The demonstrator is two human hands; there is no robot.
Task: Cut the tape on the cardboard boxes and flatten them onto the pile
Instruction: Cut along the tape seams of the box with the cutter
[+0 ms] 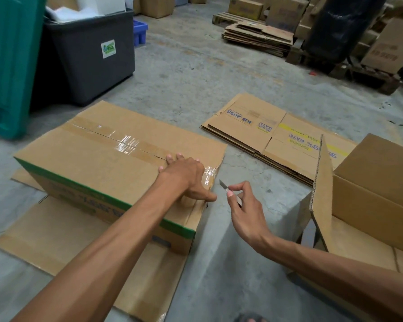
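Note:
A closed cardboard box (98,159) with a green stripe stands on the concrete floor at centre left. Shiny clear tape (116,140) runs along its top seam, and a slit shows along much of that seam. My left hand (186,177) lies flat on the box's near right corner, thumb hooked over the taped end. My right hand (244,210) hovers just right of that corner, pinching a small knife blade (224,185) whose tip points at the box. A pile of flattened boxes (275,135) lies on the floor beyond.
An open cardboard box (370,194) with a raised flap stands at the right. A flat cardboard sheet (44,240) lies under the taped box. A grey bin (91,59) and a green crate (7,66) stand at the back left. More flattened cardboard (256,36) sits on pallets behind.

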